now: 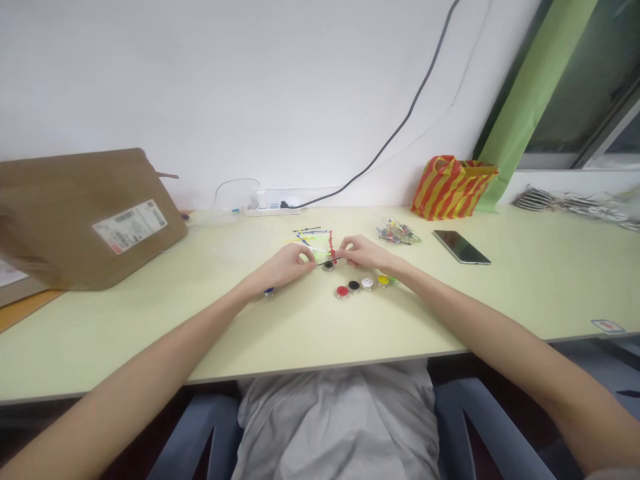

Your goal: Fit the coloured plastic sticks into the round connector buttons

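Observation:
My left hand (286, 265) and my right hand (367, 253) are raised just over the table, fingers pinched. Between them stretches a thin black strip (327, 261), one end in each hand. Directly below it is a small round black-topped piece (328, 266). Behind the hands lie thin coloured sticks (313, 232), among them a red knobbed one (331, 241). In front of my right hand, a red disc (342, 292), a black disc (354, 286), a white disc (367, 284) and a yellow disc (383, 281) form a row. A blue disc (269, 291) is partly hidden by my left wrist.
On the pale table (300, 333), a large cardboard box (75, 220) stands at the left. A power strip (270, 209) with cables lies along the wall. To the right are a clear packet of coloured pieces (399, 232), a phone (461, 247) and a red-and-yellow striped bag (447, 190).

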{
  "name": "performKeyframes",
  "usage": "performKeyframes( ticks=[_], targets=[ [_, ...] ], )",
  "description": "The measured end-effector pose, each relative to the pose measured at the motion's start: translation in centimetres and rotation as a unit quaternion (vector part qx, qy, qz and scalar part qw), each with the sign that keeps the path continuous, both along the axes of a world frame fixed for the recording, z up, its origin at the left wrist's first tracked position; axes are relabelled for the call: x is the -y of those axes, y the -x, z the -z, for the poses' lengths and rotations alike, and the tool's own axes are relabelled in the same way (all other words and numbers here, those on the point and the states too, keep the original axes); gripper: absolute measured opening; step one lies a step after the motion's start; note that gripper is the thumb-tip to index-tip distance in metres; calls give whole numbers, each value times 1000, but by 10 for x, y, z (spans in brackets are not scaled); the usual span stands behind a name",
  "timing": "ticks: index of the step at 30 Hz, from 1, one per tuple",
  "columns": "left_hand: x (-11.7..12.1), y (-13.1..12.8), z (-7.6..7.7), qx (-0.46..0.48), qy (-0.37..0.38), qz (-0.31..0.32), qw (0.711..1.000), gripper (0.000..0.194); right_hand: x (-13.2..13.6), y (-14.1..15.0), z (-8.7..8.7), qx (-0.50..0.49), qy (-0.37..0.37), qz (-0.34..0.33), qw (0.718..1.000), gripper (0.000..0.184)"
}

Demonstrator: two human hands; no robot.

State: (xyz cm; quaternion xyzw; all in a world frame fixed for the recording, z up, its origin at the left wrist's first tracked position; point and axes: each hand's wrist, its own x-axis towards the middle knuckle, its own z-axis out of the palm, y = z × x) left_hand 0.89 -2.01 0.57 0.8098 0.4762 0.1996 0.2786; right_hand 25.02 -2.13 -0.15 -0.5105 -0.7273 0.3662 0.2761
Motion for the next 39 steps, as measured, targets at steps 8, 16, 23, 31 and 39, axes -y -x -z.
performKeyframes(
  ticks=[8, 16, 23, 31, 39],
  targets=[
    [-2, 22, -33, -117, -174, -28, 977, 28, -2, -1, -2, -24, -46, 41, 998, 9],
    [-4, 67, -64, -271, 86, 132, 950, 35, -9, 4, 3, 54, -181, 32, 982, 11],
    [9, 67, -52, -262, 95, 153, 948, 32, -72, 16, -4, 215, -238, 82, 944, 26],
    [3, 24, -36, -235, 42, 224, 945, 25, -163, 60, -1, 258, -204, 34, 944, 19],
    [0, 19, -26, -202, 30, 242, 949, 34, -187, 76, 20, 273, -177, 46, 944, 18]
  ],
)
